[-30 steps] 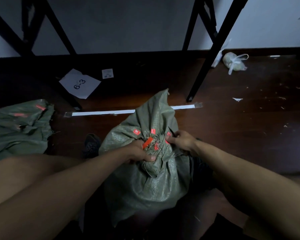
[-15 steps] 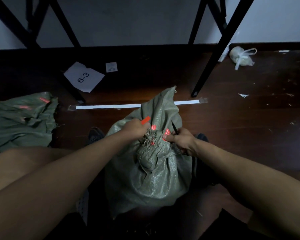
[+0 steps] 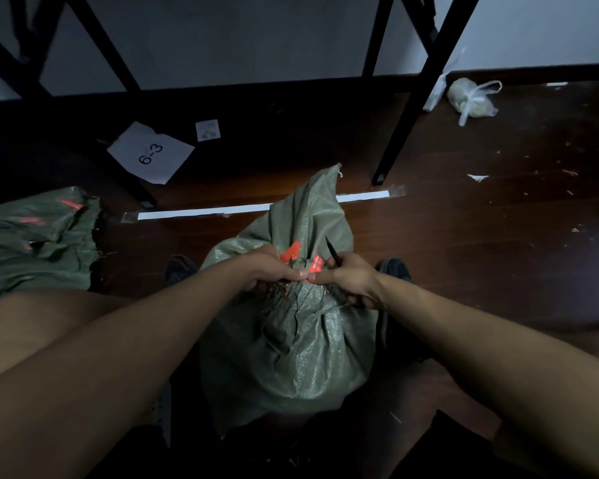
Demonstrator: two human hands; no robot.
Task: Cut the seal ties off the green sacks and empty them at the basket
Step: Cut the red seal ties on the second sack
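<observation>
Head view: left hand (image 3: 270, 269) grips sack (image 3: 291, 347) neck; right hand (image 3: 348, 280) grips blade (image 3: 332, 250).

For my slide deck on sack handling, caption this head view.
Both hands, left hand and right hand, grip the green sack neck at its orange seal ties.

Dim, underexposed view. A pool of light falls on the floor (image 3: 464, 236) mid-frame and on the upper part of the green sack (image 3: 291, 357); the wall (image 3: 256, 36) reads pale grey-blue. Lower edge and left far corner sink into near-black shadow. Orange seal ties (image 3: 316, 263) glow oversaturated, print unreadable. Wide-angle bend tilts the black frame legs (image 3: 405, 115). Forearms near the lens are soft.
</observation>
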